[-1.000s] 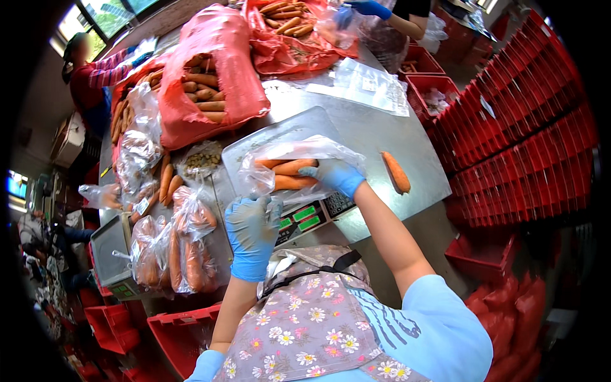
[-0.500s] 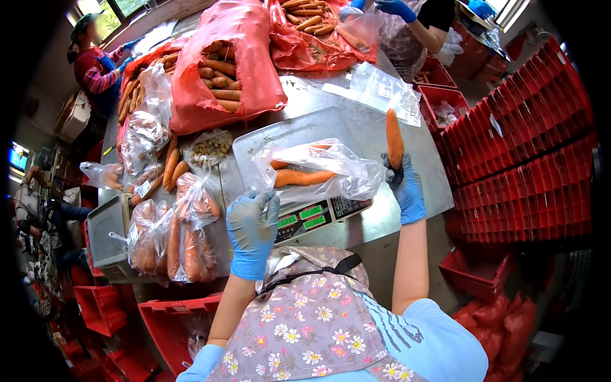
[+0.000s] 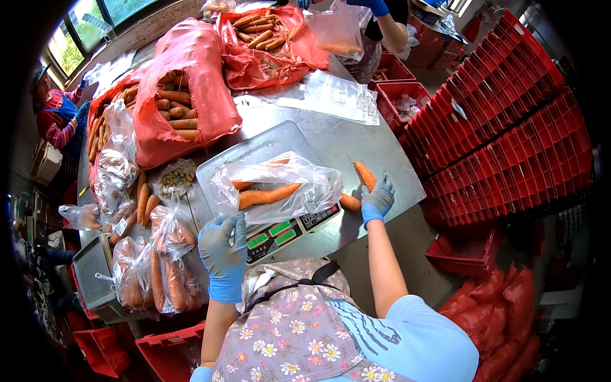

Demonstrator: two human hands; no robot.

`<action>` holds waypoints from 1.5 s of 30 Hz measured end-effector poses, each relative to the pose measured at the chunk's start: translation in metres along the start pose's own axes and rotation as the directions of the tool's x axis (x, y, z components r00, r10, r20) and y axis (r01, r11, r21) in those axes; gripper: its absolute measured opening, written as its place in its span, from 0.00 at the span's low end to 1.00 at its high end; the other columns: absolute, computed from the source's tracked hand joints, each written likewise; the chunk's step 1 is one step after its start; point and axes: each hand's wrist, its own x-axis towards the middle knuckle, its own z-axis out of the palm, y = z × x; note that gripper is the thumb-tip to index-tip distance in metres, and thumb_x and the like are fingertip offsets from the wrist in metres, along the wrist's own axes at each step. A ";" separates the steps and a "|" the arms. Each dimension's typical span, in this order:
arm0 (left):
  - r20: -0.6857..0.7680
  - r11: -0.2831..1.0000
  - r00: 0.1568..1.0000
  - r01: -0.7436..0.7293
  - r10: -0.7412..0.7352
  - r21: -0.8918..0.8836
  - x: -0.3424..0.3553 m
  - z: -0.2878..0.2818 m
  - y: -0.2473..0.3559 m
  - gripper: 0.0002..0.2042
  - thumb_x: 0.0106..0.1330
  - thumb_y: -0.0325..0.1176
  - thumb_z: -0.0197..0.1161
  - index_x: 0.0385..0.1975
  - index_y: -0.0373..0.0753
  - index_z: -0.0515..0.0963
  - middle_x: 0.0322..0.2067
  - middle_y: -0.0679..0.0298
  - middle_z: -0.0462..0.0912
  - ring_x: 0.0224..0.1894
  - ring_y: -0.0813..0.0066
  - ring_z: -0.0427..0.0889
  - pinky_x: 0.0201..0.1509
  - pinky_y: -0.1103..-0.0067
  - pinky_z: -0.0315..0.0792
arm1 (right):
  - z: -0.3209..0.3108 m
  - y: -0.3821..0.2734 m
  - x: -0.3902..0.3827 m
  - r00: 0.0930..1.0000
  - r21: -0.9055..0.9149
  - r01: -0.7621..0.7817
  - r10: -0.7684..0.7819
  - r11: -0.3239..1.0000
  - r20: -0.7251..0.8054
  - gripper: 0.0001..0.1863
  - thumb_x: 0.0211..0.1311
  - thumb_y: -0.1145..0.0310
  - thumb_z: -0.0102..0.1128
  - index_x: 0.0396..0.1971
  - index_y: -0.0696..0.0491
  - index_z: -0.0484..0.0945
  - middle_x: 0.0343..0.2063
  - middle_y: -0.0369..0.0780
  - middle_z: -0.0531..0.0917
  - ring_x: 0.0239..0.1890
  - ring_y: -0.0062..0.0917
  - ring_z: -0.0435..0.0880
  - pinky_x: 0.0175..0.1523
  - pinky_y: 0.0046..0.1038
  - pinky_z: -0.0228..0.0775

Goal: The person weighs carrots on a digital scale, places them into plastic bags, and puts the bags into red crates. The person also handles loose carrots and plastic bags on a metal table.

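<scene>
My left hand (image 3: 223,254), in a blue glove, is closed just left of the scale's display (image 3: 270,234); what it holds, if anything, is unclear. A clear bag (image 3: 318,188) with carrots (image 3: 267,194) lies on the scale's metal pan (image 3: 216,159). To its right, my right hand (image 3: 377,200), also gloved, grips a carrot (image 3: 364,172) over the steel table (image 3: 401,188). A second loose carrot (image 3: 349,202) lies beside that hand, at the bag's edge.
Red sacks of carrots (image 3: 178,51) and bagged carrots (image 3: 175,286) occupy the table's back and left. Flat bags (image 3: 328,95) lie behind the scale. Red crates (image 3: 496,159) are stacked right. Co-workers (image 3: 54,114) (image 3: 394,32) stand at the far sides.
My right hand came out of the bag, raised a carrot upright, and now has it lower and tilted beside another loose carrot. My left hand stayed left of the display. The view has shifted.
</scene>
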 end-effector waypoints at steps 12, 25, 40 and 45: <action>-0.036 0.971 0.994 0.094 -0.105 -0.220 -0.003 -0.001 0.002 0.09 0.55 0.24 0.60 0.35 0.39 0.81 0.27 0.58 0.79 0.30 0.64 0.78 0.35 0.75 0.69 | -0.082 -0.030 0.036 0.668 0.234 -0.738 -0.640 -0.633 0.379 0.30 0.57 0.73 0.58 0.59 0.57 0.60 0.54 0.42 0.69 0.55 0.30 0.71 0.60 0.36 0.64; -0.025 0.933 0.977 0.193 -0.211 -0.303 -0.015 -0.002 -0.003 0.04 0.55 0.23 0.60 0.28 0.36 0.81 0.24 0.60 0.78 0.28 0.67 0.77 0.34 0.76 0.69 | -0.106 -0.204 -0.031 0.406 0.772 0.450 -0.873 0.449 0.272 0.17 0.47 0.78 0.53 0.41 0.53 0.75 0.38 0.50 0.79 0.43 0.41 0.78 0.48 0.35 0.68; -0.352 0.915 0.892 0.142 -0.284 -0.379 -0.009 -0.059 -0.030 0.15 0.62 0.25 0.56 0.50 0.34 0.74 0.39 0.67 0.78 0.29 0.87 0.69 0.37 0.87 0.65 | -0.209 -0.141 -0.012 0.842 0.958 0.283 -0.465 -0.051 -0.273 0.15 0.62 0.81 0.45 0.48 0.60 0.74 0.42 0.39 0.80 0.42 0.20 0.79 0.51 0.23 0.69; -0.376 0.794 0.815 0.159 -0.442 -0.587 0.020 -0.067 -0.019 0.17 0.62 0.27 0.58 0.51 0.34 0.73 0.36 0.69 0.79 0.34 0.85 0.72 0.45 0.83 0.68 | -0.217 -0.110 0.010 0.972 0.978 0.205 -0.126 0.037 -0.199 0.10 0.65 0.73 0.48 0.40 0.60 0.76 0.34 0.41 0.82 0.38 0.23 0.79 0.50 0.25 0.69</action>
